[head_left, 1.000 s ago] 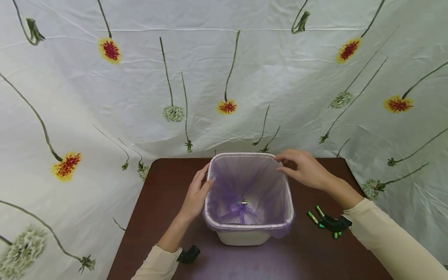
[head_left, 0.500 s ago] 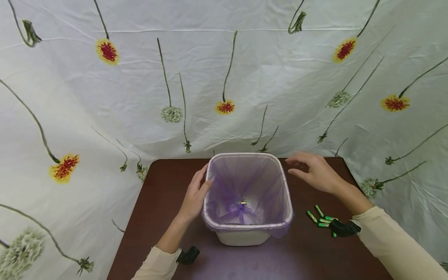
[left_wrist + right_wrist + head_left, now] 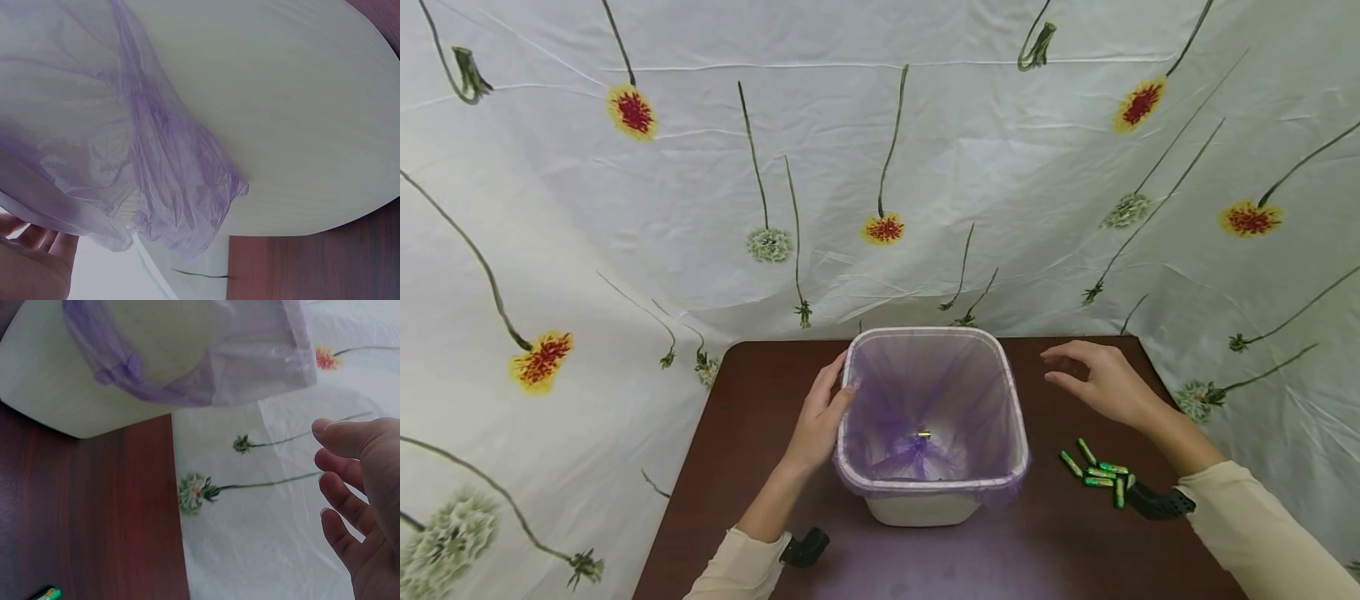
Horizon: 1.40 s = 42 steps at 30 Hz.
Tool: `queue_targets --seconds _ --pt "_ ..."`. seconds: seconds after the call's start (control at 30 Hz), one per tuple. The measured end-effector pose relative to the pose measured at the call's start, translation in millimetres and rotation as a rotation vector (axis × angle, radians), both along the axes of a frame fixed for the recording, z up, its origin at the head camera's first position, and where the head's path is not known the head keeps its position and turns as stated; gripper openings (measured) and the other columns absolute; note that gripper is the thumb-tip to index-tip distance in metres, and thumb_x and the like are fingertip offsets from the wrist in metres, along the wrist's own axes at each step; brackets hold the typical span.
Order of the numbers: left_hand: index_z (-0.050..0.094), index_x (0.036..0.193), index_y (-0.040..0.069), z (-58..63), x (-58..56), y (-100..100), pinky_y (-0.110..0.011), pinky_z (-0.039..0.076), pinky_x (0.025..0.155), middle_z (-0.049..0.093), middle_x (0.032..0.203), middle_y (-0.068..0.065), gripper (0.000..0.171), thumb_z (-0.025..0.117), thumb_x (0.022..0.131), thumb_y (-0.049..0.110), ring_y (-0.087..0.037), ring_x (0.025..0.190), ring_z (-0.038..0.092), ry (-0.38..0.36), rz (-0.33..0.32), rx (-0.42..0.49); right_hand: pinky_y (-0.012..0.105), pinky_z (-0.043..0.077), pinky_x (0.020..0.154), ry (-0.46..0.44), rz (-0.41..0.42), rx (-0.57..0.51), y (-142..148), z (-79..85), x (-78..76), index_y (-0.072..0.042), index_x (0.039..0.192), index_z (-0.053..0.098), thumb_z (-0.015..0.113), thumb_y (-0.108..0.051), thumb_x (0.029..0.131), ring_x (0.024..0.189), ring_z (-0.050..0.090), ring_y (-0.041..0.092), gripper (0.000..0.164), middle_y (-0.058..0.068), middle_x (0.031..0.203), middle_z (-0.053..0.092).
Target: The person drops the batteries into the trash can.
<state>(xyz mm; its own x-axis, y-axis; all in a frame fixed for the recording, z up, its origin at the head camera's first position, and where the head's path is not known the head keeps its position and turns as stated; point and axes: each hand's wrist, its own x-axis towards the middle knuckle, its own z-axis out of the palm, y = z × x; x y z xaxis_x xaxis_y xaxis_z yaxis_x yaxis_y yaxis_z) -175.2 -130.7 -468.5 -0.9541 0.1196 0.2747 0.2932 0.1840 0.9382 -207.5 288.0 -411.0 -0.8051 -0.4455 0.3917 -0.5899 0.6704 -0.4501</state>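
Note:
A white bin (image 3: 917,510) lined with a thin purple bag (image 3: 925,392) stands upright at the middle of the table. At the left rim my left hand (image 3: 817,417) holds the bin, thumb over the edge and fingers along the outside. In the left wrist view, the bag's edge (image 3: 181,187) hangs loosely down the bin's wall. My right hand (image 3: 1101,379) hovers right of the bin, apart from it, with loosely bent fingers and nothing in them. One small green-gold battery (image 3: 923,434) lies at the bottom inside the bag.
Several green batteries (image 3: 1101,481) lie in a loose cluster on the dark brown table (image 3: 760,375), right of the bin and beneath my right wrist. Each wrist wears a black camera mount (image 3: 805,547). A white flower-printed cloth (image 3: 880,167) hangs behind the table and at both sides.
My right hand has let go of the bin's back right corner and moved right, away from the rim. More of the batteries now show. My left hand stays on the left rim.

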Motion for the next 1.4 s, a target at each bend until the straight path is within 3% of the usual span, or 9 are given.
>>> queue_targets --seconds 0.3,0.6,0.87,1.1,1.27,1.4 --pt "0.036 0.160 0.003 -1.0 0.2 0.8 -0.047 0.035 0.110 0.047 0.148 -0.017 0.056 0.050 0.106 0.011 -0.028 0.133 0.043 0.006 0.000 0.007 0.038 0.053 0.070 -0.030 -0.071 0.016 21.5 -21.6 10.0 -0.006 0.118 0.075 0.080 -0.008 0.091 0.089 0.068 0.022 0.027 0.003 0.108 0.073" --pt "0.036 0.161 0.005 0.2 -1.8 0.4 -0.047 0.034 0.110 0.047 0.148 -0.015 0.057 0.050 0.106 0.012 -0.027 0.132 0.043 0.004 0.005 0.013 0.055 0.053 0.077 -0.064 -0.164 0.005 37.4 -43.2 23.1 -0.002 0.119 0.074 0.078 -0.009 0.093 0.102 0.068 0.036 0.027 0.015 0.117 0.072" --pt "0.036 0.161 0.006 0.2 -0.9 1.0 -0.051 0.034 0.110 0.047 0.148 -0.015 0.056 0.050 0.107 0.012 -0.028 0.132 0.043 -0.007 0.003 0.017 0.052 0.053 0.074 -0.086 -0.244 -0.002 56.9 -70.3 37.4 -0.001 0.118 0.073 0.079 -0.007 0.091 0.096 0.068 0.037 0.028 0.017 0.114 0.072" --pt "0.037 0.161 0.007 -0.8 -0.1 1.8 -0.046 0.035 0.110 0.047 0.148 -0.014 0.056 0.050 0.106 0.012 -0.027 0.133 0.043 -0.011 0.004 0.020 0.040 0.054 0.069 -0.120 -0.332 -0.016 71.1 -95.6 51.5 0.000 0.119 0.073 0.078 -0.008 0.092 0.089 0.068 0.031 0.029 0.014 0.107 0.074" --pt "0.037 0.160 0.007 0.4 0.5 2.0 -0.037 0.036 0.109 0.047 0.149 -0.014 0.056 0.050 0.106 0.012 -0.026 0.134 0.042 -0.011 0.003 0.026 0.053 0.054 0.076 -0.189 -0.361 -0.029 79.7 -112.3 61.6 0.003 0.123 0.070 0.077 -0.010 0.094 0.103 0.066 0.044 0.033 0.024 0.117 0.070" --pt "0.037 0.160 0.006 -0.9 0.3 1.4 -0.037 0.034 0.110 0.048 0.148 -0.014 0.056 0.051 0.106 0.011 -0.026 0.133 0.042 -0.014 0.008 0.019 0.063 0.050 0.081 -0.223 -0.403 -0.022 88.2 -129.1 69.4 0.005 0.125 0.068 0.075 -0.011 0.096 0.110 0.061 0.050 0.033 0.029 0.121 0.066"
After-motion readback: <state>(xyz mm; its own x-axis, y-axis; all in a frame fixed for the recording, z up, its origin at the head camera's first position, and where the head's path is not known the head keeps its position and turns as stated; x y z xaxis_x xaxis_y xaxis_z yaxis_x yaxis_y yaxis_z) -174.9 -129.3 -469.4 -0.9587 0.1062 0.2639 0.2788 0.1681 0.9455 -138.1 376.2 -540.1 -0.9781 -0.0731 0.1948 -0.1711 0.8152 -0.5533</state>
